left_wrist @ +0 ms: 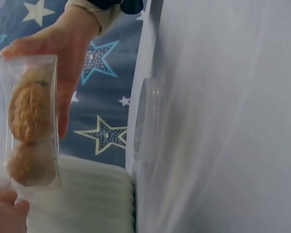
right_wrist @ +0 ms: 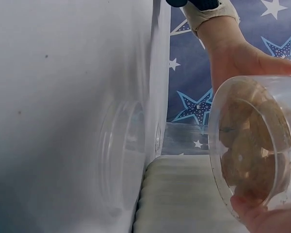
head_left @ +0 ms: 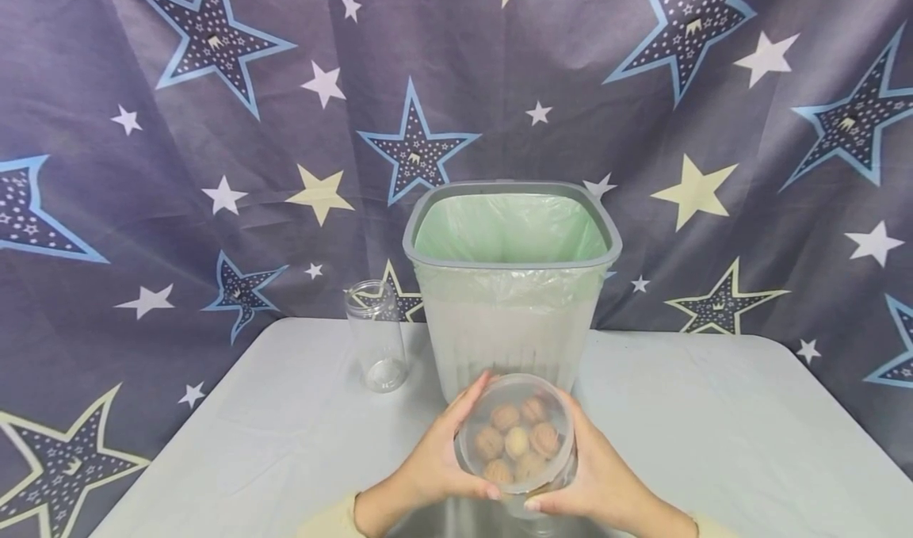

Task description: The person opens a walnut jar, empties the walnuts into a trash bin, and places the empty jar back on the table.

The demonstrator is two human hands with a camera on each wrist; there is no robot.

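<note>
Both hands grip a clear round plastic tub [head_left: 515,435] from its two sides, in front of the bin. Several walnuts [head_left: 544,439] show through its round face, one paler than the others in the middle. My left hand [head_left: 433,460] curls round the left side, the thumb low at the front. On the opposite side my right hand [head_left: 608,468] holds it the same way. The left wrist view shows two walnuts [left_wrist: 30,114] through the tub's clear wall. Whether the tub has a lid on, I cannot tell.
A pale bin [head_left: 499,340] with a grey rim and a green liner stands behind the tub. To its left is a clear jar [head_left: 376,332]. A clear, ridged round plastic piece [right_wrist: 123,155] rests on the white table [head_left: 713,427]. Behind hangs a star-patterned cloth [head_left: 499,70].
</note>
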